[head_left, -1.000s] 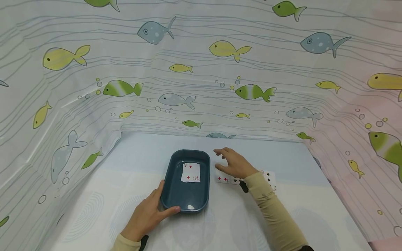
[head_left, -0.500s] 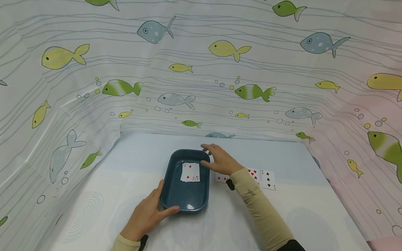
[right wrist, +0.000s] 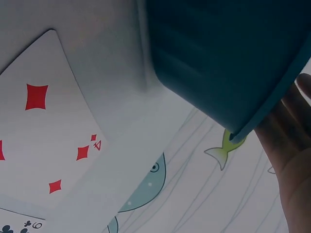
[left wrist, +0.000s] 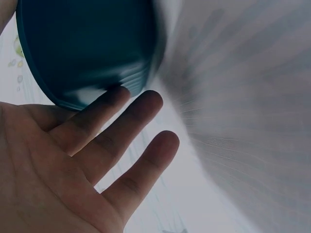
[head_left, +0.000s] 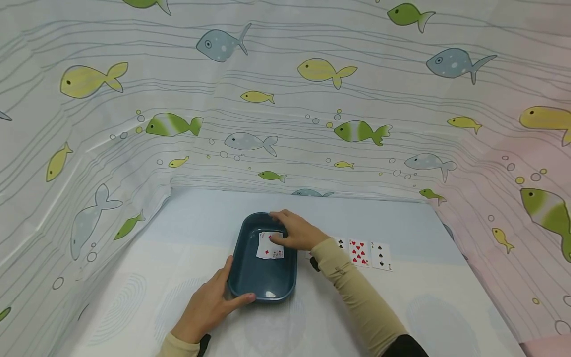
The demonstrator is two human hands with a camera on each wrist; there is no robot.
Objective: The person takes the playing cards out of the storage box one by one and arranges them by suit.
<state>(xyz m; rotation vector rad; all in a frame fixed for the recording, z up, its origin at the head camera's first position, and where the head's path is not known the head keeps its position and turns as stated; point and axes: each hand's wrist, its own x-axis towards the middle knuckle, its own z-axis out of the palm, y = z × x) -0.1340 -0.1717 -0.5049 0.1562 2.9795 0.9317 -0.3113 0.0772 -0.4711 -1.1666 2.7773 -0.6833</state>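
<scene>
The right hand (head_left: 298, 233) has moved left since a second ago: then it hovered over the row of cards beside the tray, half a second ago it was at the tray's right rim, and now it reaches over that rim with its fingertips down on the small stack of white playing cards (head_left: 269, 246) inside. Whether the fingers pinch a card or only press on the stack cannot be told from the head view; the right wrist view shows only a sliver of palm beside the tray's outer wall. The left hand (head_left: 209, 306) has not shifted: it holds the near left corner of the dark blue oval plastic tray (head_left: 263, 280), thumb lying along the near rim and fingers against the outer wall; the left wrist view shows those fingers nearly straight, touching the tray's side.

The stack lies in the far half of the tray, face up, slightly fanned, with red diamond pips showing on top. The tray sits near the middle of the pale blue and white bench (head_left: 446, 307). With the sleeve moved away, the row of face-up cards (head_left: 366, 254) just right of the tray is more exposed: a clubs card, a red hearts card, a spades card, plus a diamonds card by the tray wall
</scene>
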